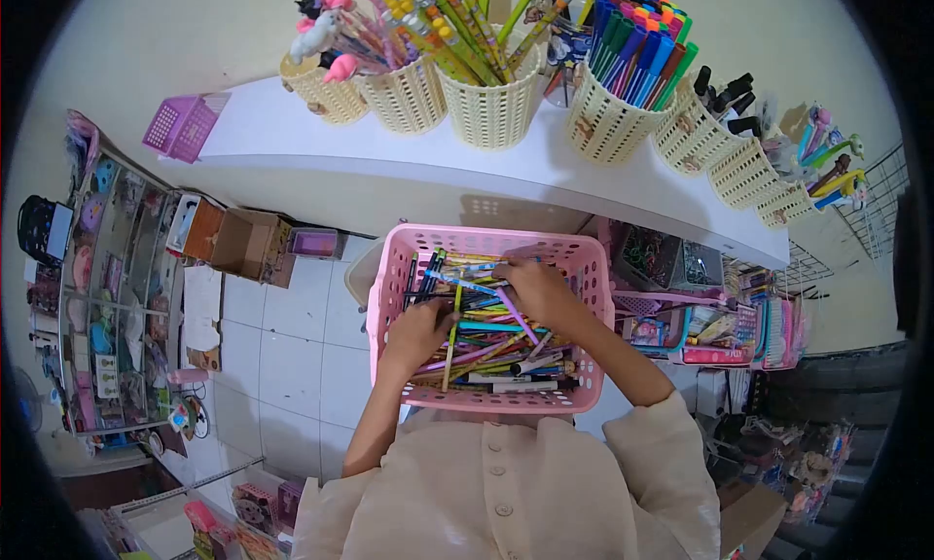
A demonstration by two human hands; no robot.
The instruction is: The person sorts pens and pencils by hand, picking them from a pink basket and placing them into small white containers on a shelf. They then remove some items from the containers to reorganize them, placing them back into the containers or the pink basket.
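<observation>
White shelf [263,127] beyond hands [420,334] [538,292] among pens [514,312]

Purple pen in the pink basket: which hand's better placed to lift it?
Likely the right hand: it's close by the purple pen; the left hand is farther off, beside a yellow pencil.

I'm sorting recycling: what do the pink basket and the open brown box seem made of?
Pink basket: probably smooth moulded plastic, given its even rows of holes and rounded rim. Open brown box: looks like matte cardboard, from its dull tan panels, though distance leaves some doubt.
</observation>
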